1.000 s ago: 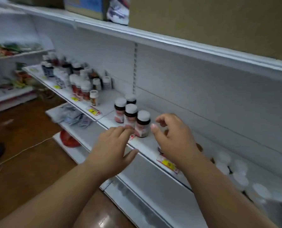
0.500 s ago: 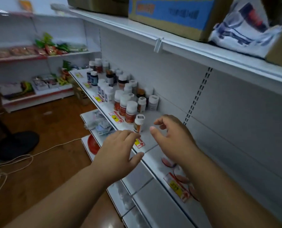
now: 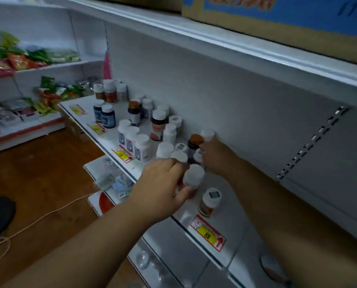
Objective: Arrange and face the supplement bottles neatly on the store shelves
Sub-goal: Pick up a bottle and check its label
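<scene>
My left hand (image 3: 163,190) wraps a white-capped bottle (image 3: 193,176) to turn its label forward, while my right hand (image 3: 217,156) pinches a small bottle (image 3: 198,155) back in the cluster to straighten it.

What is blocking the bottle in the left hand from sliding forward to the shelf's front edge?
Nothing visible. The left hand grips a white-capped bottle; the shelf in front of it looks bare. A small brown bottle stands to its right, out of that path.
</scene>
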Demonstrator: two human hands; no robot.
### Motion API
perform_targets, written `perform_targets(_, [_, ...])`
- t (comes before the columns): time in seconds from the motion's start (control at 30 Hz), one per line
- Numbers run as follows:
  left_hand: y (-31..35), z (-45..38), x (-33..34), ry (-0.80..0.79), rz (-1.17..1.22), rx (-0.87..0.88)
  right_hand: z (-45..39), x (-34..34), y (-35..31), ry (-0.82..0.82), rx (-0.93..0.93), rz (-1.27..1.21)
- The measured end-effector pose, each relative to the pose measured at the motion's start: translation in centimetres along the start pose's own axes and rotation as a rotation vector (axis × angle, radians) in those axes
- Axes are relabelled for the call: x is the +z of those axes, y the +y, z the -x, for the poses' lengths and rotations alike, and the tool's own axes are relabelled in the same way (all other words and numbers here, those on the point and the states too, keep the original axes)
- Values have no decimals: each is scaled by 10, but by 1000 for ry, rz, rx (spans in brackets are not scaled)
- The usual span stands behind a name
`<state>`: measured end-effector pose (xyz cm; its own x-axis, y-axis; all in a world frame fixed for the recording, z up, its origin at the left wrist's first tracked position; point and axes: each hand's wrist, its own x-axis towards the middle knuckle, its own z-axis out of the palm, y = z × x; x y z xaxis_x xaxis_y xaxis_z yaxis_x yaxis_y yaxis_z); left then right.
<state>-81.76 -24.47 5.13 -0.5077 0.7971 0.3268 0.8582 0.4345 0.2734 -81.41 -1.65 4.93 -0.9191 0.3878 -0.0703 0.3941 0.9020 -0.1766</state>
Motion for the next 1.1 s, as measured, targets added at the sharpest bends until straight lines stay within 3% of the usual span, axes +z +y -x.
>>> perform_targets(0.2, [-63,-52,-4,-100,35,198,-20,16,-1,158,136,22])
perform_targets(0.37, [-69,-70,8,17,185,385,-5,10,-4,125,180,-122])
perform_targets(0.5, [-62,-82,13,6,335,491,38,-15,6,341,316,-288])
perform_targets(0.63, [-42,-89,14,-167,545,420,104,-55,3,544,388,-534])
perform_targets(0.8, [2,-87,13,-394,848,297,153,-72,-17,528,290,-833])
perform_targets(0.97, [24,-59,31,-426,825,269,177,-52,-6,488,390,-641])
perform_targets(1.1, [15,-50,37,-72,274,597,184,-16,3,434,453,-455])
